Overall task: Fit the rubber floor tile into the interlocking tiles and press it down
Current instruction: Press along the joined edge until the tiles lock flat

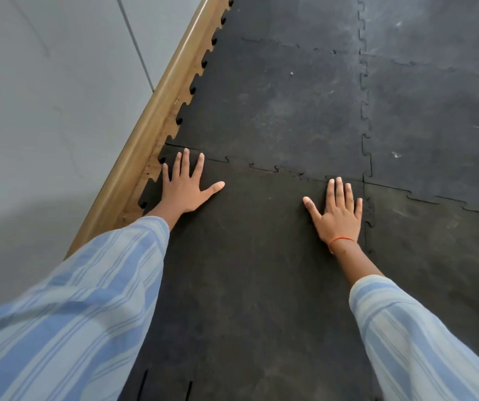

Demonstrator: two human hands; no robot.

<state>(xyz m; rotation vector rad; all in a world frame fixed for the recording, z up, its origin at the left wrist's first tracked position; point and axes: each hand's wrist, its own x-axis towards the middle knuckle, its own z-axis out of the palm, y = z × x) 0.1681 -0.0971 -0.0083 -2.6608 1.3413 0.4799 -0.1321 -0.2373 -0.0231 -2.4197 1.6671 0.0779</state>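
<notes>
Rubber floor tile (249,256) lies slotted among interlocking tiles (275,105) beside wooden skirting (145,134); left hand (184,186), right hand (338,215) flat, fingers spread, pressing far seam. Looks dense, floppy; best pressed along edges.

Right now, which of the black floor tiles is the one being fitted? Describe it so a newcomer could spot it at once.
Start at the wooden skirting along the grey wall, then follow the black rubber flooring toward the camera. The rubber floor tile is the nearest one, under the flat left hand and right hand. Unlike its scuffed, dusty neighbours, it looks cleaner, and its far-left corner sits slightly raised.
</notes>
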